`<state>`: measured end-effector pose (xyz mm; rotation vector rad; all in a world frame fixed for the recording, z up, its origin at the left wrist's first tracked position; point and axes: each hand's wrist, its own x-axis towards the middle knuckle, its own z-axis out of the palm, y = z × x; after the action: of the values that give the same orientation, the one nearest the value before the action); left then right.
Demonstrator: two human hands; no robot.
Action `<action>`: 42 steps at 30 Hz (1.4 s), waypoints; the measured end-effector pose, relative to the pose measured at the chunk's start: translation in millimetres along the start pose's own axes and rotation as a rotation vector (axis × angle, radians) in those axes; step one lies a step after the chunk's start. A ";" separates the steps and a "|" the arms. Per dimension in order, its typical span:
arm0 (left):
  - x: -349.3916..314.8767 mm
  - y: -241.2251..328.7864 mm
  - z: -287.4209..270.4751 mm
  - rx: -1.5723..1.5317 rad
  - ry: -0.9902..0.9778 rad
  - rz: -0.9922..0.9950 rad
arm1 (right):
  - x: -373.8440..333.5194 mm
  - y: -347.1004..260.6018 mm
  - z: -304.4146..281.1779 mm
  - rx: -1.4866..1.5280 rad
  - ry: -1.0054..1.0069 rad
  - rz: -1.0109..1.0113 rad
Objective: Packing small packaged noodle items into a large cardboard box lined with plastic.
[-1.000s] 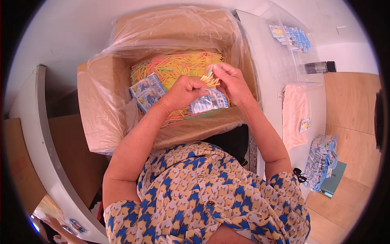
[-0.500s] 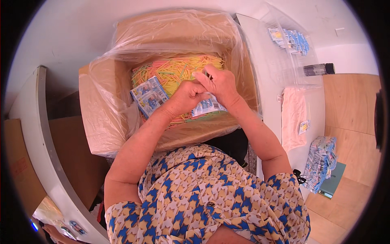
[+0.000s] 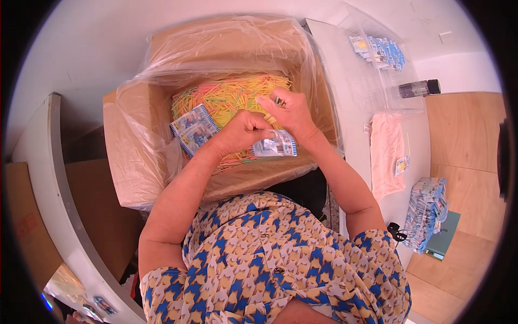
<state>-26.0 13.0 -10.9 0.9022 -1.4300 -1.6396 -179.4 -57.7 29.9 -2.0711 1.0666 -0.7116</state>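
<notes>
Thin short sticks [image 3: 229, 102] in yellow, pink, orange and green fill the cardboard box [image 3: 135, 146], which is lined with clear plastic. Over them, my left hand [image 3: 243, 132] is closed on the edge of a small printed plastic packet [image 3: 275, 144], blue and white. Close beside it on the right, my right hand [image 3: 291, 114] is closed around a few sticks. Their yellow ends show between the two hands, by the packet's edge; whether they are inside it I cannot tell. Joined printed packets [image 3: 195, 129] lie on the sticks left of my left hand.
Right of the box, a white table holds a clear plastic bin [image 3: 372, 94] with packets [image 3: 386, 52], a dark-capped bottle [image 3: 418, 88] and a pink cloth [image 3: 386, 167] bearing a small packet [image 3: 401, 165]. Farther right is a packet stack [image 3: 424, 213]. A white-edged panel [image 3: 59, 178] stands left.
My hands have parted slightly, and yellow sticks now show between them. The packet under my hands is more exposed. The whole view has shifted a little.
</notes>
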 end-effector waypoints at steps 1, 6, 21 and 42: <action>-1.3 1.9 0.6 0.012 0.035 0.011 | -1.4 -4.6 -0.2 -0.135 0.021 -0.102; -2.3 5.2 -1.5 -0.038 0.012 -0.010 | 4.2 5.2 -18.3 -0.152 -0.026 -0.003; -3.0 3.0 -6.0 -0.160 -0.184 -0.221 | -14.1 10.4 -5.9 -0.259 -0.227 -0.208; -1.6 -7.9 -13.0 -0.081 0.310 0.079 | -3.6 -17.1 -62.5 0.439 0.096 0.288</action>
<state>-14.5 9.2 -20.3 0.9915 -1.1642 -1.4180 -218.3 -67.8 80.8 -1.4905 1.1166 -0.8185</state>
